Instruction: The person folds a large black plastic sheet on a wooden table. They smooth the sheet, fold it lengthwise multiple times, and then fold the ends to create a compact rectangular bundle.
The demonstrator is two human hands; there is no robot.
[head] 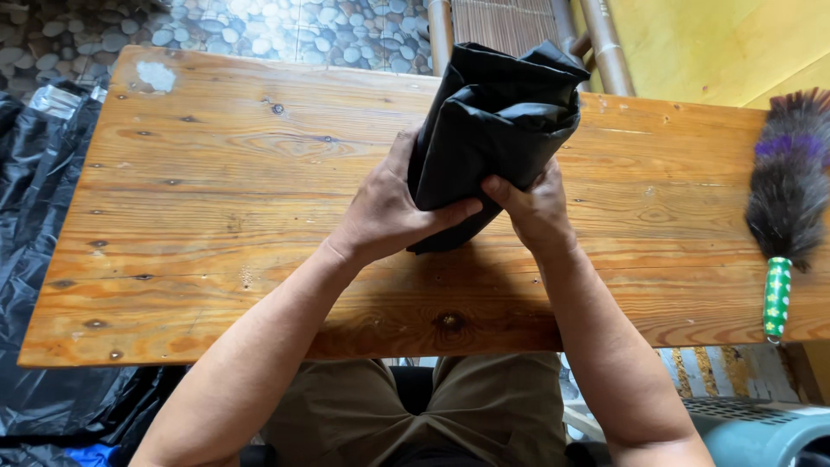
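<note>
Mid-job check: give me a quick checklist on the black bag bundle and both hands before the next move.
1. Left hand grips the folded black plastic bag bundle: ok.
2. Right hand grips the bundle's lower right side: ok.
3. Bundle's lower end rests on the wooden plank table: cannot tell.
4. Bundle folds held together: ok at the grip, top flaps loose.
5. Dark feather duster with green handle lies apart from the hands, at the table's right end: ok.

One black bag (493, 121); one feather duster (787, 199); perhaps more bags.
</note>
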